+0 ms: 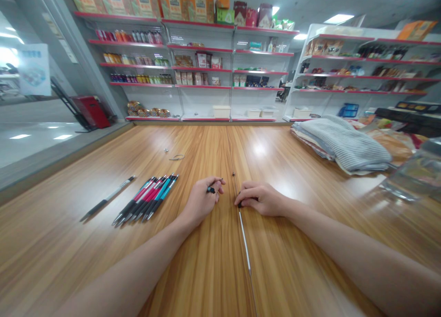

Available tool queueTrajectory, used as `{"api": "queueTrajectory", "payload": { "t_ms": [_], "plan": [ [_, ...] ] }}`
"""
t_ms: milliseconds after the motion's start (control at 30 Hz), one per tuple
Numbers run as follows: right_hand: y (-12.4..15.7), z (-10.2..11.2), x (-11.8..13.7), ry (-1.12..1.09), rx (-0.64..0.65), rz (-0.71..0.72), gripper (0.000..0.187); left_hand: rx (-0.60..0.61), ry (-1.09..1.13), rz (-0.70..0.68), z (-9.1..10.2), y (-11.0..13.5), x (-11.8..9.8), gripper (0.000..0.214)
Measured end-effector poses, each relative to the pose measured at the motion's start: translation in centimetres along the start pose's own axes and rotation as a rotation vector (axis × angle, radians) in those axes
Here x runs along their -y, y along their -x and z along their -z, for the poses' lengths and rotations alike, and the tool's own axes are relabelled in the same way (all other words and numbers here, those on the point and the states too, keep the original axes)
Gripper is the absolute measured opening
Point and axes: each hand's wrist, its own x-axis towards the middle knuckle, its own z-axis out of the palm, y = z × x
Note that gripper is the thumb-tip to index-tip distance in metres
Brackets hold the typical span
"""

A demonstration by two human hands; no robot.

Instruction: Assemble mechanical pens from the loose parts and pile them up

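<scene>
My left hand is closed, with a small dark pen part showing between its curled fingers; the rest of that part is hidden. My right hand rests on the table just across the seam, its fingertips pinched on a small black piece. A thin white pen refill lies along the seam, its far end close to the right fingertips. Farther up the seam sits another tiny dark piece. To the left lie a bundle of click pens in pink, teal and silver and one separate silver pen.
Beyond the hands, a thin loop and a tiny silvery bit lie on the wooden table. Folded striped cloth and a clear container stand at the right. Stocked shelves line the back.
</scene>
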Motion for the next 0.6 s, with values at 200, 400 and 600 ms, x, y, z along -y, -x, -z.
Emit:
{"api": "queueTrajectory", "payload": {
  "t_ms": [200,400,600],
  "plan": [
    [-0.10,-0.15,0.49,-0.044,0.040,0.039,0.023,0.004,-0.035,-0.013,0.03,-0.01,0.12,0.025],
    [-0.06,-0.17,0.41,-0.048,0.043,0.026,0.024,0.005,-0.027,-0.003,-0.02,-0.03,0.22,0.025],
    [-0.08,-0.17,0.56,-0.055,0.034,0.027,0.025,0.009,-0.026,-0.014,0.04,-0.10,0.31,0.025]
  ]
}}
